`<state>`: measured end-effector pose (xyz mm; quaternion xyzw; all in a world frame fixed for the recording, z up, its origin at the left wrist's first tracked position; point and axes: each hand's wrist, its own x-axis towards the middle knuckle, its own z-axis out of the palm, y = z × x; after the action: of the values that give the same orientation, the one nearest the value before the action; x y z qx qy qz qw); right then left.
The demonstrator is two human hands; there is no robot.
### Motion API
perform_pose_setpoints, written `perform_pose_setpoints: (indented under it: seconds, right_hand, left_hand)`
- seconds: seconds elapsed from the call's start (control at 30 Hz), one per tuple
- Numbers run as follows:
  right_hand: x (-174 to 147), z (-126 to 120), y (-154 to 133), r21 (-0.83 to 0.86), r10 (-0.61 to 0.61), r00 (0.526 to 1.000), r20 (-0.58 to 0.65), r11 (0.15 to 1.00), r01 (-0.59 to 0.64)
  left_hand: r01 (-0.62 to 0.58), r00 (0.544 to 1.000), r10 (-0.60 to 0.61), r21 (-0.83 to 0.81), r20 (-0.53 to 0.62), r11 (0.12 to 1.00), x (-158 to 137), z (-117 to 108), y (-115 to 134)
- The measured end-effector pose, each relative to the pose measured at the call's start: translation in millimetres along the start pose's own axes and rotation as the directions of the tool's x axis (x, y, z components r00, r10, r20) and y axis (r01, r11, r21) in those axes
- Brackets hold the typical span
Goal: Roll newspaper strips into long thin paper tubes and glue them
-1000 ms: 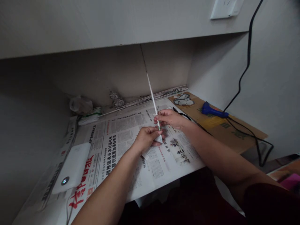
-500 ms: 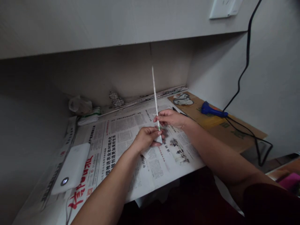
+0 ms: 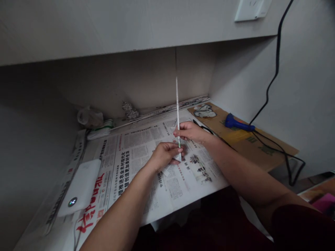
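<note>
A slim white rolled-paper stick (image 3: 177,104) stands nearly upright between my hands, its upper part pale against the dark back wall. A thin dark line, perhaps a rod, rises from its tip. My left hand (image 3: 166,155) pinches the bottom end, where a bit of printed paper flares out. Just above, my right hand (image 3: 190,132) is closed on the stick with thumb and fingers. Both hands hover over newspaper sheets (image 3: 125,146) spread on the desk. The far fingers of both hands are partly hidden.
A white power bank (image 3: 80,188) with a lit display lies at left. Behind are a plastic bag (image 3: 89,116) and a bundle of thin paper sticks (image 3: 167,111). Cardboard (image 3: 246,148) at right carries a blue-handled corded tool (image 3: 238,122). A black cable (image 3: 277,59) hangs there.
The stick has swung slightly right and stands more upright. My right hand has shifted a little right with it. My left hand has stayed nearly in place, still pinching the bottom.
</note>
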<state>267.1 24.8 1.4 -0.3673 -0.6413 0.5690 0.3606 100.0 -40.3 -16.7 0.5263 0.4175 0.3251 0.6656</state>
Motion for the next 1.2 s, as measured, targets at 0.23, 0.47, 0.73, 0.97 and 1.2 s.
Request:
perform_pose_setpoints:
  seconds: [0.23,0.47,0.73,0.97,1.2]
  right_hand:
    - [-5.2,-2.8,-6.0,0.135,0.034,0.985,0.17,0.989,-0.058]
    - [0.2,1.8,-1.7,0.049,0.018,1.0,0.011,0.999,-0.019]
    - [-0.1,1.2,-0.5,-0.004,0.008,0.997,0.071,1.0,-0.007]
    - [-2.6,-2.1,-2.4,0.106,0.023,0.994,0.108,0.994,-0.035]
    - [-1.1,0.6,-1.2,0.064,0.013,0.995,0.098,0.998,-0.019]
  left_hand:
    - [0.003,1.0,-0.001,-0.051,0.025,0.999,-1.8,-0.9,1.9]
    - [-0.013,1.0,0.013,-0.014,0.025,1.0,-0.9,-0.9,-1.0]
    - [-0.019,0.999,0.019,0.006,0.027,1.0,-1.3,-0.3,-0.1]
    - [0.006,1.0,-0.005,-0.026,0.017,1.0,-2.3,0.1,1.2]
    - [0.008,1.0,-0.009,0.029,0.027,1.0,-2.2,1.5,2.1]
